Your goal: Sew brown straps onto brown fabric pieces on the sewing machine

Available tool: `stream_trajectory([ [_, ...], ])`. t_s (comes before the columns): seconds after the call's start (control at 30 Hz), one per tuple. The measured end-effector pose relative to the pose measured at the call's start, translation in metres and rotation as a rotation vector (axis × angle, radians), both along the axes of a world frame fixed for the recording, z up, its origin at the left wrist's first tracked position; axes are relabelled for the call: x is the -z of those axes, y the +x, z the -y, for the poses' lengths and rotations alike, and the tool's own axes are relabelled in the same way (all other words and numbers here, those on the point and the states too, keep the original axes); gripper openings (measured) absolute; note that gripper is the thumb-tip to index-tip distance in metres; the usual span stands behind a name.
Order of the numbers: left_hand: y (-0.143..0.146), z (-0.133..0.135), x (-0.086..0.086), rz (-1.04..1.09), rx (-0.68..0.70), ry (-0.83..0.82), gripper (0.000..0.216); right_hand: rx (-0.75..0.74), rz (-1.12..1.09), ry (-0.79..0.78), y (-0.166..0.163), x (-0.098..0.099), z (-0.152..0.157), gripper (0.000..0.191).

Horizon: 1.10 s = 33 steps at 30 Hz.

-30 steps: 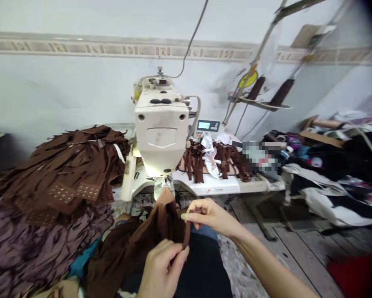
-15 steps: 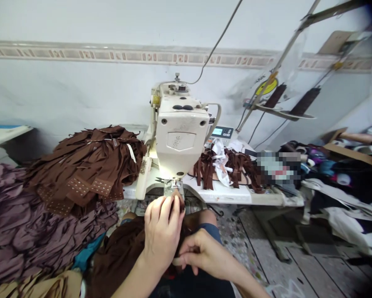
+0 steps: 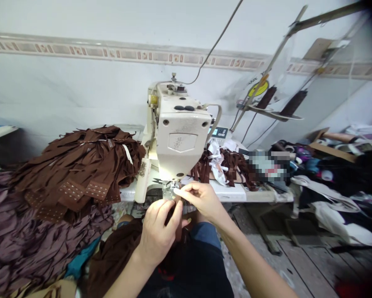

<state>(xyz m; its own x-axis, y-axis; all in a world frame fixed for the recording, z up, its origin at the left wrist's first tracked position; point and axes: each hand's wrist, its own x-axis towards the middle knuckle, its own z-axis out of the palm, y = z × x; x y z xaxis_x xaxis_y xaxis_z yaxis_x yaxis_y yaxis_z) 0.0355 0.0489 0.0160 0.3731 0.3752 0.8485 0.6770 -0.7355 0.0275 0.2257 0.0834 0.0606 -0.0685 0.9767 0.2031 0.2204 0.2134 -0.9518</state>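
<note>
While the left hand (image 3: 159, 229) pinches brown fabric (image 3: 120, 250) at the cream metal sewing machine (image 3: 182, 138), stitching appears unfinished. Right hand (image 3: 201, 201): hold unclear.

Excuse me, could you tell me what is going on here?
A person is working at a sewing machine. The left hand pinches brown cloth just in front of the needle area, while the right hand's fingertips are close beside it; their grip is unclear. A brown pile lies left of the machine, with brown strips to its right.
</note>
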Motion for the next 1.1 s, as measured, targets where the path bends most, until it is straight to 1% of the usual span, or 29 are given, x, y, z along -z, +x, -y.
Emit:
stream_trajectory([
  [0.07, -0.001, 0.000, -0.002, -0.018, -0.011, -0.010, 0.029, 0.023, -0.064, -0.067, -0.003, 0.006, -0.006, 0.037],
  [0.13, -0.002, 0.000, -0.004, -0.022, 0.000, -0.021, 0.030, 0.075, -0.151, -0.112, -0.005, 0.014, -0.006, 0.039],
  [0.27, -0.005, -0.004, -0.005, -0.042, 0.077, -0.038, 0.034, 0.189, -0.328, -0.163, -0.010, 0.035, 0.013, 0.044],
  [0.33, -0.007, -0.008, -0.007, -0.062, 0.112, -0.052, 0.035, 0.183, -0.338, -0.203, -0.015, 0.048, 0.029, 0.045],
  [0.4, -0.009, -0.012, -0.008, -0.084, 0.137, -0.073, 0.037, 0.135, -0.344, -0.213, -0.020, 0.062, 0.047, 0.047],
  [0.5, -0.010, -0.014, -0.010, -0.106, 0.158, -0.099, 0.041, 0.111, -0.383, -0.146, -0.029, 0.074, 0.066, 0.044],
  [0.57, -0.009, -0.012, -0.008, -0.093, 0.154, -0.107, 0.044, 0.144, -0.404, -0.103, -0.033, 0.075, 0.072, 0.042],
  [0.63, -0.008, -0.008, -0.004, -0.054, 0.129, -0.104, 0.045, 0.183, -0.415, -0.079, -0.036, 0.071, 0.073, 0.041],
  [0.8, -0.003, 0.001, 0.002, 0.017, 0.071, -0.088, 0.040, 0.210, -0.413, -0.057, -0.041, 0.060, 0.071, 0.041],
  [0.93, 0.004, 0.001, -0.001, 0.022, 0.023, -0.095, 0.035, 0.229, -0.415, -0.030, -0.043, 0.063, 0.073, 0.039],
  [1.1, 0.009, -0.002, -0.006, 0.000, -0.026, -0.097, 0.033, 0.264, -0.504, -0.032, -0.042, 0.064, 0.068, 0.033],
])
